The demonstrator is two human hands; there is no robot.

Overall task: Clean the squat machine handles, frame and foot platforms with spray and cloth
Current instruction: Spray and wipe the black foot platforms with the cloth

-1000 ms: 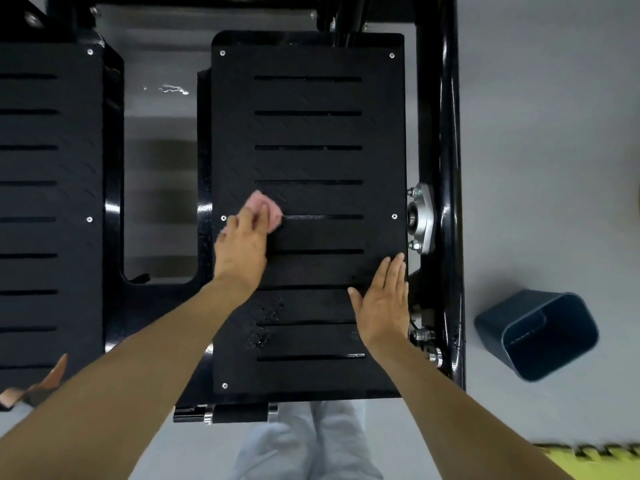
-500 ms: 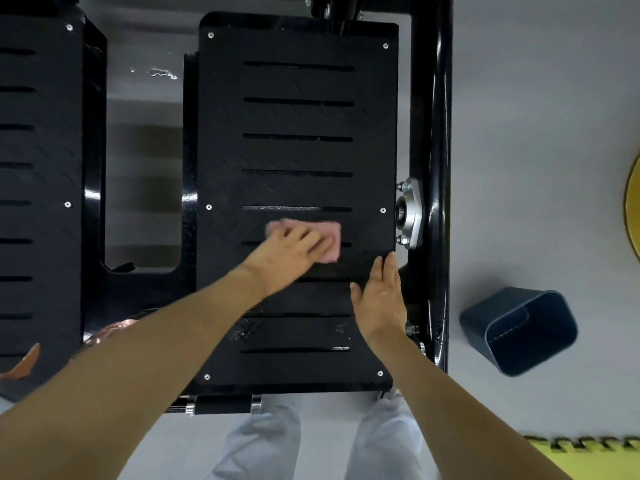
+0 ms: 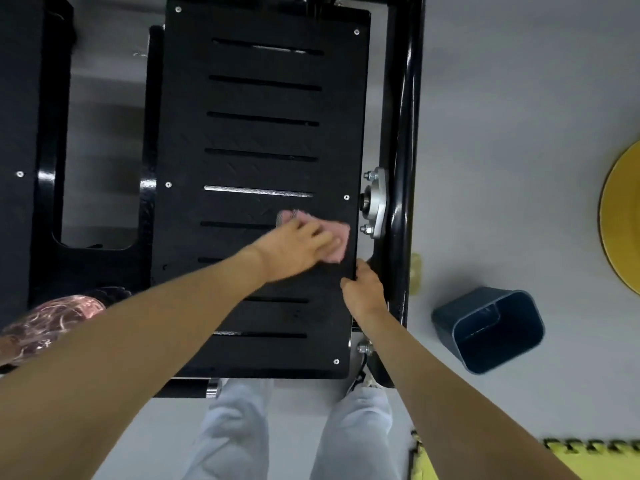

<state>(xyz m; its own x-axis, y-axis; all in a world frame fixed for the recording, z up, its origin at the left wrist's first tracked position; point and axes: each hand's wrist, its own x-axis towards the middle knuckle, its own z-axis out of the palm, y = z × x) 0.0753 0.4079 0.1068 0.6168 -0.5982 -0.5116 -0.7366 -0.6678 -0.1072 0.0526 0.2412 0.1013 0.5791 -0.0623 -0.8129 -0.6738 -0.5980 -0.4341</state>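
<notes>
Left fingers (image 3: 322,235) press pink cloth (image 3: 341,249) on black slotted platform (image 3: 263,136); right fingers (image 3: 360,270) grip its edge.

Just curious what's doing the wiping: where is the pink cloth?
In the head view, the cloth is under the left hand on the right platform, near its right edge, just beyond the right hand gripping that edge.

Single head-worn view, directed steeply downward: the foot platform (image 3: 263,168) was framed close at centre, the bin (image 3: 491,330) at four o'clock, the knees (image 3: 235,427) at six.
</notes>
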